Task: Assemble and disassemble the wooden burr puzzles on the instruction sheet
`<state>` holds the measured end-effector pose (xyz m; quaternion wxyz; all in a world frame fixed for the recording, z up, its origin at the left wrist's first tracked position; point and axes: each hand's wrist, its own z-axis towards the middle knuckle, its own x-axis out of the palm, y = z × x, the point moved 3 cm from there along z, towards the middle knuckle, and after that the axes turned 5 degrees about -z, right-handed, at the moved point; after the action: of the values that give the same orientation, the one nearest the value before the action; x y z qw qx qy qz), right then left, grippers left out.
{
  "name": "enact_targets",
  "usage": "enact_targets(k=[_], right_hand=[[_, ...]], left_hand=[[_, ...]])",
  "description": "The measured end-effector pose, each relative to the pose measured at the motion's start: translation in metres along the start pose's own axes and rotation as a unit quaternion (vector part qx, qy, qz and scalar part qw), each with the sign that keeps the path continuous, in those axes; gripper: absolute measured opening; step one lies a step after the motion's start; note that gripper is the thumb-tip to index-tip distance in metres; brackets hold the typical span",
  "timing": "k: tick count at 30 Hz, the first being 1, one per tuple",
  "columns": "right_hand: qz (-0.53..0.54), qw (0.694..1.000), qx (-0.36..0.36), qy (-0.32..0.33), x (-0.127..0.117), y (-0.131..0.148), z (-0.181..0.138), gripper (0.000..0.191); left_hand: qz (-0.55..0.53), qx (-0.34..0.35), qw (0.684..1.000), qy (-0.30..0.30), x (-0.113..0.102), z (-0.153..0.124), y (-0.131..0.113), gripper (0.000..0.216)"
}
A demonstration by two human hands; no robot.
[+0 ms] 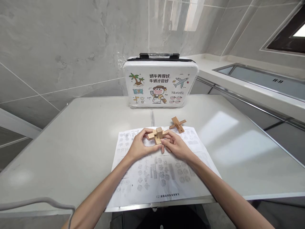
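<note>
Between my two hands is a wooden interlocking puzzle [159, 133], its light blocks crossing one another. My left hand [140, 144] curls around its left side, thumb below and fingers behind. From the right, my right hand [175, 144] grips the same puzzle with thumb and fingers near its lower right part; some fingertips are hidden behind the wood. Both hands are over a printed instruction sheet [154, 197] covered with small diagrams. Just beyond my right hand, a second group of crossed wooden puzzle pieces [177, 124] rests at the sheet's far edge.
A white plastic-wrapped case [143, 68] with cartoon prints stands at the back of the white folding table [71, 136]. On the right runs a counter [250, 81] with a dark glass panel. A grey cable [40, 200] crosses the table's near left corner.
</note>
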<state>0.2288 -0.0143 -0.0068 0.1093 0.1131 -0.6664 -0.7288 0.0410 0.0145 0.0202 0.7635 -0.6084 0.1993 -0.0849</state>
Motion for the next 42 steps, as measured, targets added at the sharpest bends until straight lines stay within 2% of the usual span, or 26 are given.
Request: enact_targets(k=[5,8,14,20,24,26,34,39,42], right_hand=[[-0.032,0.998,-0.019,-0.052,-0.007,-0.001,0.002,0.031],[-0.033,0.996,-0.012,-0.081,-0.01,-0.005,0.003,0.033],[-0.032,0.996,0.005,-0.086,-0.011,-0.007,0.004,0.036],[-0.041,0.995,0.021,-0.093,-0.01,-0.003,0.003,0.04],[-0.033,0.994,0.028,-0.096,-0.009,-0.002,0.004,0.042],[-0.03,0.994,0.026,-0.101,-0.009,-0.003,0.004,0.041],[-0.077,0.992,0.03,-0.091,-0.012,-0.007,0.003,0.039],[-0.079,0.996,0.018,-0.04,-0.007,-0.005,0.003,0.037],[-0.111,0.993,0.016,-0.022,-0.003,-0.004,0.001,0.034]], left_hand=[[0.047,-0.014,0.999,0.001,0.0,0.0,0.002,0.046],[0.117,0.0,0.993,-0.016,-0.002,0.001,0.004,0.045],[0.273,0.058,0.957,-0.083,-0.01,0.002,0.014,0.051],[0.35,0.038,0.931,-0.098,-0.018,0.001,0.025,0.052],[0.346,0.036,0.933,-0.097,-0.018,0.002,0.023,0.069],[0.324,0.054,0.94,-0.094,-0.016,0.002,0.018,0.07],[0.243,0.14,0.957,-0.081,-0.011,0.001,-0.005,0.017],[0.201,0.126,0.968,-0.087,-0.01,0.003,-0.005,0.01],[0.2,0.114,0.967,-0.113,-0.014,0.004,-0.001,0.012]])
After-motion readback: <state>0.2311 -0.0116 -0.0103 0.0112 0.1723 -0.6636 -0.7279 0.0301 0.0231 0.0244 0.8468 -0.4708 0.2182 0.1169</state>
